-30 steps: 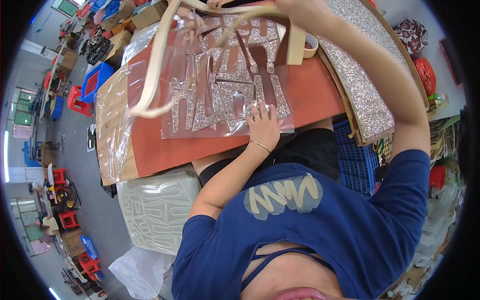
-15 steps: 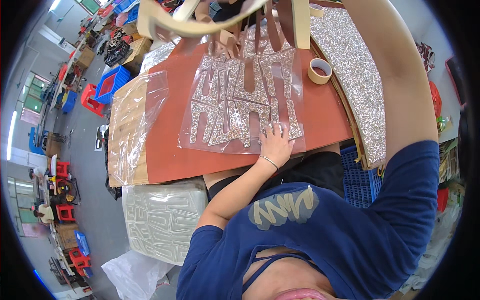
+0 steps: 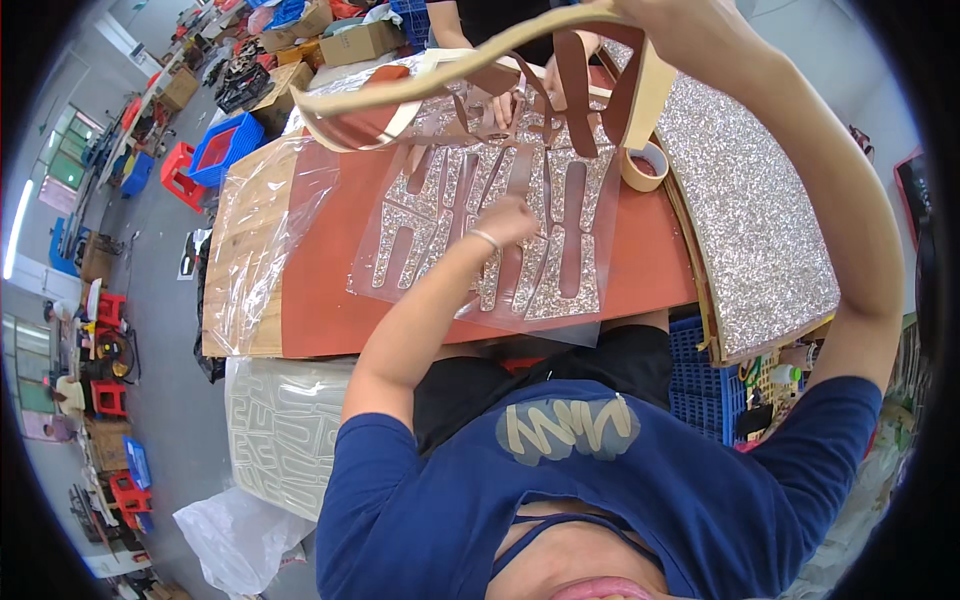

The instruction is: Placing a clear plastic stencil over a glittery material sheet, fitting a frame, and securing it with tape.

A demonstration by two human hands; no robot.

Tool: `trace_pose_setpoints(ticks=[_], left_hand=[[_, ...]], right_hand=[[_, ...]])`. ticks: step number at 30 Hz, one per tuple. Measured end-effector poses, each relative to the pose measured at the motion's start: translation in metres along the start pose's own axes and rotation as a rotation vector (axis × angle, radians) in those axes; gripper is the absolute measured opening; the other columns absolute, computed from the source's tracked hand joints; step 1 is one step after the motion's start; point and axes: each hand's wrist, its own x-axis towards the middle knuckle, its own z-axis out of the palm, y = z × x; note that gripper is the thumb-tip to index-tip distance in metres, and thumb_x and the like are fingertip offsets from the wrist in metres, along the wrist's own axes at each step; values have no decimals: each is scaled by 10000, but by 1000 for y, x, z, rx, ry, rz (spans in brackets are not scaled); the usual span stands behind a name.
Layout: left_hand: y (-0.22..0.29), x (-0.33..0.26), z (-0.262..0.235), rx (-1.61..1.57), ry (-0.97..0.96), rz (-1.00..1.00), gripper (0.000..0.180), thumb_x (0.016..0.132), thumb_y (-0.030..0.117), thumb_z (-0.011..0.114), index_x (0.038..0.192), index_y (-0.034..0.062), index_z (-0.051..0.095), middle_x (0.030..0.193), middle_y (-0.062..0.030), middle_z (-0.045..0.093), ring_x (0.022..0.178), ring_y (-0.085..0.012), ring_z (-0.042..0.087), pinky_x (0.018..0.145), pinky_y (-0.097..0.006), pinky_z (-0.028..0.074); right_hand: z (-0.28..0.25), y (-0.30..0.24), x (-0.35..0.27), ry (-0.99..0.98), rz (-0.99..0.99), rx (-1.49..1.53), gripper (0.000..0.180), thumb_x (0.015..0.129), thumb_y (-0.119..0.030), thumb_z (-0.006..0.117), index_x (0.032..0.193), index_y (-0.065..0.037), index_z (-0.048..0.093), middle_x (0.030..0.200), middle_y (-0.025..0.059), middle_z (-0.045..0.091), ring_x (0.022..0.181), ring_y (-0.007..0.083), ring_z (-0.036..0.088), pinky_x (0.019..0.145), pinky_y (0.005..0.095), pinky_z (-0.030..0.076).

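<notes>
Workshop floor stretched off to the left of the head view, crowded with blue and red crates and cardboard boxes, while the desk showed a smooth reddish-brown top with a bare wooden strip at its left edge. Crinkled clear plastic film draped over that left edge.

Under the left hand lay a clear sheet carrying glittery silver cut-out shapes, its near edge overhanging the desk. The left fingers were curled down and pressed onto this sheet. Above and beyond them, the right hand was raised near the top rim, its fingers closed on a peeled tan-and-brown backing web, a floppy lattice of strips hanging in the air. Just right of the left fingers sat a tape roll, then a large curved glitter-covered board. Another person's hands touched the far end of the sheet.
</notes>
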Motion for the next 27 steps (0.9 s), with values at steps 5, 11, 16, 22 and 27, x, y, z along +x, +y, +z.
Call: trace_pose_setpoints(ticks=[5,11,16,22,27], left_hand=[[-44,68,9,270,886,-25,429,745,369,643,1032,51,663,1056,-207,615,1054,-327,556,949,-412,407],[-12,81,-4,-324,564,-10,418,689,270,720,1078,130,665,1107,-104,631,1105,-261,537,1013,-357,347],[-42,124,6,-652,864,-82,437,637,69,730,1067,72,657,961,-50,678,951,-187,607,895,-285,444],[-83,175,5,-566,587,-421,588,667,492,698,1084,79,665,1240,-155,563,1151,-247,522,974,-342,398],[-80,180,9,-869,599,-203,455,691,468,714,916,75,675,990,-82,584,961,-194,532,854,-334,414]], right_hand=[[0,-13,-15,-588,359,-582,81,778,-66,588,832,-17,553,748,106,599,652,250,625,562,351,497],[-11,-19,-50,-390,186,-639,142,753,-45,611,854,-40,511,791,76,566,750,228,622,634,323,504],[-10,-20,-47,-404,194,-648,162,739,-45,623,845,-42,499,802,79,566,755,223,625,634,322,507],[-1,-18,-53,-414,203,-630,156,753,-59,604,860,-36,494,804,78,569,767,219,629,641,325,508],[17,-22,-53,-464,187,-608,197,748,-59,607,913,-21,507,819,77,583,783,200,632,649,315,510]])
